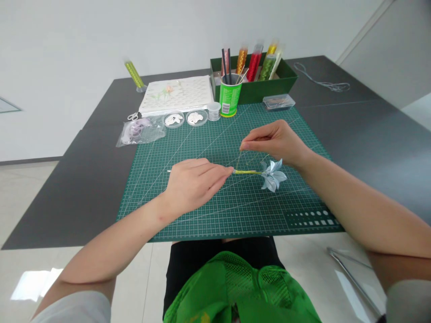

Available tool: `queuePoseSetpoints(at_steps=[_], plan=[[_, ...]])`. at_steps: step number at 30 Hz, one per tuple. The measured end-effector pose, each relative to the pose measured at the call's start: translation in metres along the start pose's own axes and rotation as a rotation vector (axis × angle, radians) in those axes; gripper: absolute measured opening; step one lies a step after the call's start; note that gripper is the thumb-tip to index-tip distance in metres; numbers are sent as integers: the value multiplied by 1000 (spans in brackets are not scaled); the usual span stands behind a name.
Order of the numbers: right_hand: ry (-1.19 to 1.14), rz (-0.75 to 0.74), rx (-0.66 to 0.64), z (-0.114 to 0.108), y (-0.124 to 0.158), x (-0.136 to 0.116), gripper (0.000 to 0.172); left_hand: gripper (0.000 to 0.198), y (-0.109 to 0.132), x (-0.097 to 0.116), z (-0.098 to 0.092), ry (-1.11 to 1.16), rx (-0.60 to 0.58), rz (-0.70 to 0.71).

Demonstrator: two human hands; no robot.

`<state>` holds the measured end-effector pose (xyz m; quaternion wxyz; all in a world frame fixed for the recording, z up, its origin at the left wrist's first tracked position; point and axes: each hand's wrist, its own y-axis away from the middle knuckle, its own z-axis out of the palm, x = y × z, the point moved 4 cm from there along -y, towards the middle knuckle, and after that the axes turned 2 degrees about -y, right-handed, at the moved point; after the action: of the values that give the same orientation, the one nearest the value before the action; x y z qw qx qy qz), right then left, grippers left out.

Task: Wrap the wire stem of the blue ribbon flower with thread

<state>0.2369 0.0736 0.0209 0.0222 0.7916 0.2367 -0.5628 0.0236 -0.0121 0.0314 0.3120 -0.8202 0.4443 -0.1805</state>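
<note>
Head view. 
Flower [273,176]: one, pale blue, petals spread; held sideways at the mat's middle, head to the right, near the right wrist. Whether it touches the mat cannot be told.
Stem [248,172]: yellow-green along the part between flower and left hand; a thin pale tip shows beyond the hand's far side.
Left hand [198,181]: fingers closed, thumb and forefinger pinching the stem.
Right hand [274,141]: fingertips pinched together on a thread [239,159], which runs down to the stem just beside the left fingertips.
Mat [188,220]: green, gridded, on a dark surface [67,197].
Cup [229,96]: bright green, upright, holding black sticks and thin tools.
Box [259,93]: dark green, behind the cup; contains coloured rolls [255,65], among them red, orange, green and yellow.
Case [279,102]: clear, in front of the box.
Cord [332,86]: pale, loosely coiled, right of the box.
Dishes [204,118]: two, round, with white pieces [173,119]; a stack of tubs [214,111] stands beside them.
Board [198,92]: white, bearing a small peach bloom [169,89].
Scissors [133,116]: white-handled, near a clear bag [153,130].
Roll [134,74]: yellow-green, standing left of the board.
</note>
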Motion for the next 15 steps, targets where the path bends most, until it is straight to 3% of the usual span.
queuePoseSetpoints(at_steps=[15], plan=[[83, -117, 2, 0, 10, -26, 40, 19, 1, 2, 7, 38, -129, 20]])
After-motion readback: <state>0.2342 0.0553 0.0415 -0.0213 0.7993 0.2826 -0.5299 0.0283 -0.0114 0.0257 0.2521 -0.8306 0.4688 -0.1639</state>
